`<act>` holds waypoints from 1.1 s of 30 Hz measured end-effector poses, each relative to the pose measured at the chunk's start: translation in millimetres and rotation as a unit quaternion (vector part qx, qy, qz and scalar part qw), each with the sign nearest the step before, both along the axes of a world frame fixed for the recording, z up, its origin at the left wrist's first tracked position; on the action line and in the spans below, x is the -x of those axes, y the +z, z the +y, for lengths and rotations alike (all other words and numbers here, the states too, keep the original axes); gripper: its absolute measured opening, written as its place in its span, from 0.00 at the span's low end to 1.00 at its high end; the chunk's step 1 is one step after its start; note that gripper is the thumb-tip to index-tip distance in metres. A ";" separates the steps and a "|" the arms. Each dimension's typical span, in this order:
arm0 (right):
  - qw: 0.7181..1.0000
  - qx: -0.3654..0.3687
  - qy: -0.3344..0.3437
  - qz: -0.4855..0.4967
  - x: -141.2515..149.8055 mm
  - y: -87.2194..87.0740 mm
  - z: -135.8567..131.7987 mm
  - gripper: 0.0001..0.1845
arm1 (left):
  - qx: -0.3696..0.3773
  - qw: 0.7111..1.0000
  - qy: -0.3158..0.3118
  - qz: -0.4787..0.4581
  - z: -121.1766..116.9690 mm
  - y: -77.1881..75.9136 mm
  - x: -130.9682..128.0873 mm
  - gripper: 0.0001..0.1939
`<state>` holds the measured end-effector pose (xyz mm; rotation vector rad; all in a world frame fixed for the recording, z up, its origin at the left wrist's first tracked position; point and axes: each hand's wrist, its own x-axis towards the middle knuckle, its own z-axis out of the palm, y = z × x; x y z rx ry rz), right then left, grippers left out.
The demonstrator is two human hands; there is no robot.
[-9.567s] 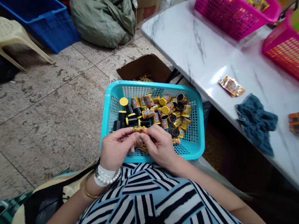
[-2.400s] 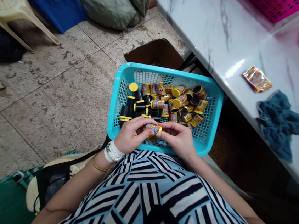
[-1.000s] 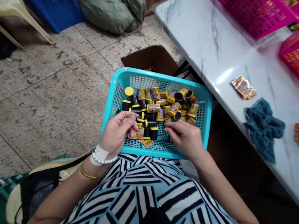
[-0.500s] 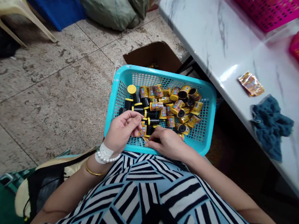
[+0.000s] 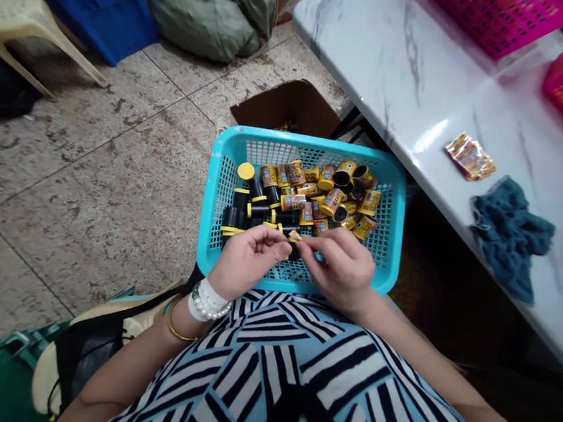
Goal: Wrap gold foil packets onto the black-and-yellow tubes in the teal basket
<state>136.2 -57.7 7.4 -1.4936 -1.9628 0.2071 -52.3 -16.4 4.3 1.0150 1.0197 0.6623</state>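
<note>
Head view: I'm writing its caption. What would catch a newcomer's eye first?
Probably the turquoise perforated plastic basket in the middle, holding small black-and-yellow cylindrical containers. Below it, the blue, black and white patterned fabric garment fills the foreground. At right, a crumpled dark-teal cloth stands out on the white, grey-veined table.

Turquoise on the basket (image 5: 208, 203); black with yellow on the bare tubes (image 5: 241, 200); yellow with multicoloured print on the wrapped tubes (image 5: 293, 203); grey-veined white on the table (image 5: 368, 52); black-and-white stripes over blue on the clothing (image 5: 346, 365).
</note>
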 end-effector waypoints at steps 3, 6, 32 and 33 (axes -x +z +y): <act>0.998 0.005 0.055 -0.030 6.7 -3.6 -3.7 0.05 | -0.029 0.999 0.026 0.005 -0.5 -0.4 -1.6 0.12; 0.996 0.029 0.082 0.021 10.4 -5.2 -4.4 0.05 | -0.008 0.999 0.036 0.006 0.8 -5.2 0.8 0.08; 0.995 -0.039 0.031 0.083 -0.3 -2.9 -2.4 0.16 | 0.145 0.987 -0.017 -0.063 -4.0 -0.7 4.4 0.25; 0.996 -0.050 0.043 0.063 -1.5 -3.2 -3.2 0.18 | 0.140 0.988 -0.025 -0.061 -4.0 -0.4 4.2 0.23</act>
